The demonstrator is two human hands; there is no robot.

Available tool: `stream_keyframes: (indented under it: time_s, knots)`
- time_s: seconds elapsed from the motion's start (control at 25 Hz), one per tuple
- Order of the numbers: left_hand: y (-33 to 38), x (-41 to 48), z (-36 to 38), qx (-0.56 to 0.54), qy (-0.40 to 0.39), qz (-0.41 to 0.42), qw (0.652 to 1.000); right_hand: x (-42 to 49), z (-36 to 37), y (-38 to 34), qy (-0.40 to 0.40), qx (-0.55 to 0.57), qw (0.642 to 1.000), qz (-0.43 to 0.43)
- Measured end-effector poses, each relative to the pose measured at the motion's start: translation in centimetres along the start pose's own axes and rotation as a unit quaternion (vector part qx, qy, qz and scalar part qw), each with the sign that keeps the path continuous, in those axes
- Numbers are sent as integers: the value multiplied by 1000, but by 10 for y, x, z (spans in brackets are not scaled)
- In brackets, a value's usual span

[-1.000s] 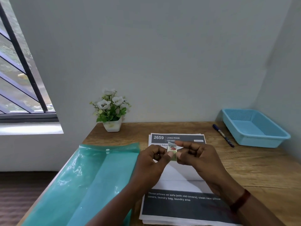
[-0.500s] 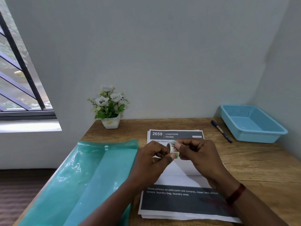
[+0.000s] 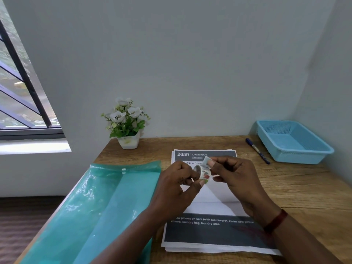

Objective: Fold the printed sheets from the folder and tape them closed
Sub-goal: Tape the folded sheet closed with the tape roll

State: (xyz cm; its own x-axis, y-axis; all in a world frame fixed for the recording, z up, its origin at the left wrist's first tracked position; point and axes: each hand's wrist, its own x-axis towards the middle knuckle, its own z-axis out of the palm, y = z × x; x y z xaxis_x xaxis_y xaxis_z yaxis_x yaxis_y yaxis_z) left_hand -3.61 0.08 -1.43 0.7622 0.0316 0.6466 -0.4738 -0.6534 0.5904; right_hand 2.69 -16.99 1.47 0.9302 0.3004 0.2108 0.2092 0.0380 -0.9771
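The sheets point(image 3: 213, 206) are lying near the desk's point(image 3: 297, 189) front edge, reading "pillows on sofa (with old covers)… laundry bag, laundry area" and, farther, "2659 LIVING ROOM". The folder point(image 3: 99, 206) is lying at the left edge. Above the sheets, the left hand point(image 3: 177, 189) is pinching a tape roll point(image 3: 203, 173); the right hand's point(image 3: 236, 178) fingers are gripping its free end. A pen point(image 3: 257, 150) is lying beside an empty basket point(image 3: 293, 143) at the far right corner.

Soft daylight from the window point(image 3: 22, 96) at left, glare on its sill, wide-angle bending at edges.
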Motion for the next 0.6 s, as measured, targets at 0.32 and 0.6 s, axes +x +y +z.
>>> stream_keyframes:
  time_s: [0.32, 0.6]
  knots:
    - [0, 0, -3, 23, 22, 27, 999, 3, -5, -2, 33, 35, 999, 9]
    - [7, 13, -22, 112, 87, -82, 987, 6, -20, -5, 48, 56, 997, -17]
